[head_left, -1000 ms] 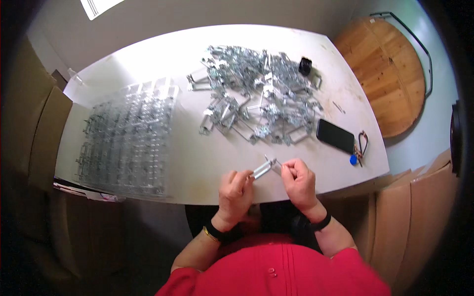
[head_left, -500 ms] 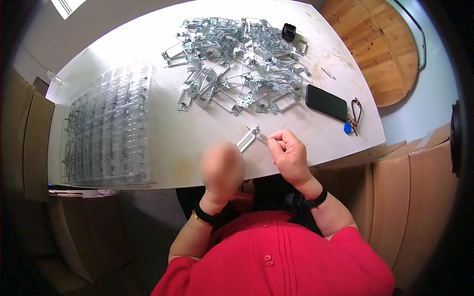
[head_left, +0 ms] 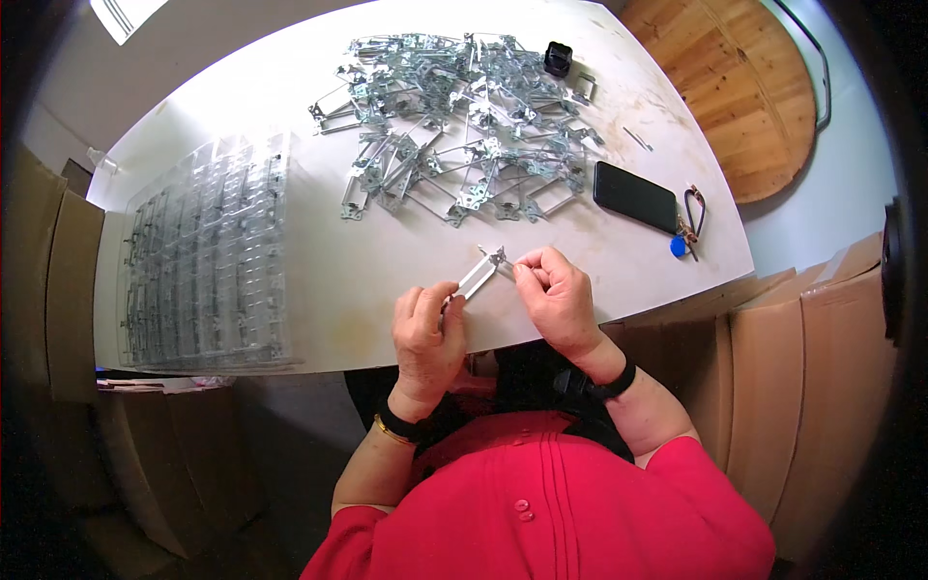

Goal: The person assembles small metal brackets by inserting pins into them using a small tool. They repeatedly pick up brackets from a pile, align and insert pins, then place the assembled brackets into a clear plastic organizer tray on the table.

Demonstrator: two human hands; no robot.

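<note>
Near the front edge of the table, my left hand [head_left: 425,338] grips the near end of a metal bracket [head_left: 474,278] between thumb and fingers. Two light parallel bars run from that hand to a small metal fitting at the bracket's far end. My right hand [head_left: 561,300] is closed in a pinch beside this fitting, on a thin metal piece [head_left: 507,267] that reaches to it. Whether that piece belongs to the bracket, I cannot tell. Farther back lies a loose pile of similar metal brackets [head_left: 474,126].
Stacked clear plastic trays [head_left: 208,251] with metal parts stand at the left. On the right are a black phone [head_left: 635,196], a cord with a blue tag [head_left: 678,246], thin rods [head_left: 638,138] and a small black object [head_left: 558,59]. Cardboard boxes [head_left: 764,377] flank the table.
Both hands stay nearly in place with the bracket between them. The whole view has shifted slightly. My left hand, blurred before, now shows its fingers clearly.
</note>
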